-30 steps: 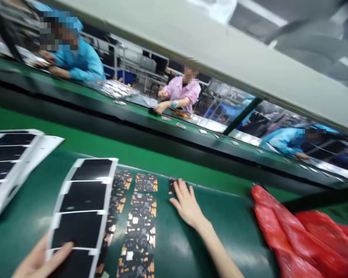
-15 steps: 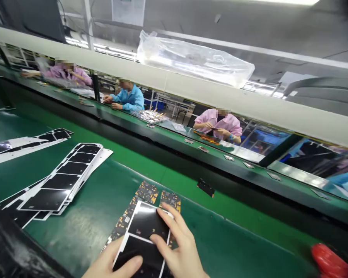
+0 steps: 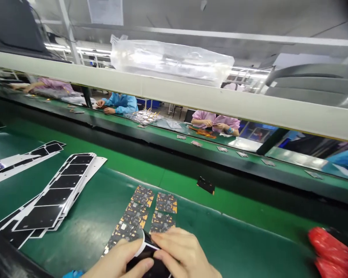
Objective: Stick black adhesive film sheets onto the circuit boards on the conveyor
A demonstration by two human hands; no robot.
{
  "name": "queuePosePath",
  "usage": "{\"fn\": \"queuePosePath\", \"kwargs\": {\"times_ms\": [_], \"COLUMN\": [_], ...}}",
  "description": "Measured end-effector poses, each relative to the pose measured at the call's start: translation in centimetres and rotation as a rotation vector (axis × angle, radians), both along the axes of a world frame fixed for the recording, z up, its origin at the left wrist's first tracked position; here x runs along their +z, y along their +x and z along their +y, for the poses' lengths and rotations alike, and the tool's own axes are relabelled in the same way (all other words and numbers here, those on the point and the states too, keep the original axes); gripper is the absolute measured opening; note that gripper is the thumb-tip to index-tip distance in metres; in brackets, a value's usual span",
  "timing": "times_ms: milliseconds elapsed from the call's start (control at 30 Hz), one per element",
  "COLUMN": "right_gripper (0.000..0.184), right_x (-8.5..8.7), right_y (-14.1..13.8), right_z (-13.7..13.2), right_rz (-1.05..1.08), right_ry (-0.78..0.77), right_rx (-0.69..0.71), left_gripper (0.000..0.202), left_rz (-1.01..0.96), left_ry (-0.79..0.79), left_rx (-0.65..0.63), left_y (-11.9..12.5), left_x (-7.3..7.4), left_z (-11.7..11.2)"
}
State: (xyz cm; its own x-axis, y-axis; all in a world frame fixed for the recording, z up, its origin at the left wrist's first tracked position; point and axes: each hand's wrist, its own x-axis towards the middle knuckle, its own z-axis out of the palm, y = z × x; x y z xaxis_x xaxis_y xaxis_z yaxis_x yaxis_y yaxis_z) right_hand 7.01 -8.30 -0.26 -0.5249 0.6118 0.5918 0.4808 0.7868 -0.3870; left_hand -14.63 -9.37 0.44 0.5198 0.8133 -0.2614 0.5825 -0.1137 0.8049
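Observation:
My left hand (image 3: 118, 258) and my right hand (image 3: 187, 251) both grip a sheet of black stickers on white backing (image 3: 156, 268) near the bottom middle. Its upper end bends up and curls between my fingers. The thumb of my left hand lies on the black face, while my right fingers pinch the curled edge; the lower part runs out of view. Just beyond my hands, several black circuit boards (image 3: 143, 195) with orange edges lie in two columns on the green mat, the nearest partly covered by my hands.
A fanned stack of similar sticker sheets (image 3: 50, 196) lies to the left, with more sheets (image 3: 31, 154) behind it. One dark board (image 3: 205, 185) sits on the green conveyor belt (image 3: 174, 173). At the right is a red plastic bag (image 3: 332, 247). Co-workers (image 3: 214, 119) sit across the line.
The sheet lay flat in my hands before; its upper end is now bent and curled. My right hand has closed in on that edge. The camera has tilted, uncovering more of the boards.

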Motion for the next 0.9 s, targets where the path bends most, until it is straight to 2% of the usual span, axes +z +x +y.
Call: {"fn": "queuePosePath", "kwargs": {"times_ms": [133,233,300,433,500,567,733,900], "right_gripper": [0.031,0.033,0.034,0.033,0.032,0.027,0.025,0.026], "right_x": [0.7,0.8,0.8,0.4,-0.1,-0.7,-2.4,-3.3], "right_y": [1.0,1.5,1.7,1.6,1.4,1.1,0.3,0.0], "right_z": [-0.5,-0.6,-0.6,-0.5,-0.4,-0.2,0.4,0.8], "right_rz": [0.037,0.050,0.056,0.091,0.114,0.153,0.186,0.130], "right_ry": [-0.202,-0.273,-0.303,-0.341,-0.324,-0.269,-0.095,-0.150], "right_rx": [0.095,0.131,0.151,0.158,0.158,0.127,0.068,0.052], "left_gripper": [0.041,0.045,0.045,0.036,0.034,0.034,0.036,0.041], "left_rz": [-0.054,-0.090,-0.102,-0.128,-0.120,-0.127,-0.181,-0.155], "left_ry": [-0.013,-0.030,-0.036,-0.032,-0.013,0.011,-0.005,-0.070], "left_rx": [0.042,0.050,0.056,0.028,0.017,0.059,0.145,0.139], "left_y": [0.1,0.3,0.6,0.9,1.0,1.1,1.8,1.5], "left_x": [-1.6,-2.9,-3.2,-2.6,-2.4,-2.4,-3.1,-4.8], "left_z": [0.0,-0.2,-0.4,-1.0,-1.2,-1.2,-0.7,0.0]}}
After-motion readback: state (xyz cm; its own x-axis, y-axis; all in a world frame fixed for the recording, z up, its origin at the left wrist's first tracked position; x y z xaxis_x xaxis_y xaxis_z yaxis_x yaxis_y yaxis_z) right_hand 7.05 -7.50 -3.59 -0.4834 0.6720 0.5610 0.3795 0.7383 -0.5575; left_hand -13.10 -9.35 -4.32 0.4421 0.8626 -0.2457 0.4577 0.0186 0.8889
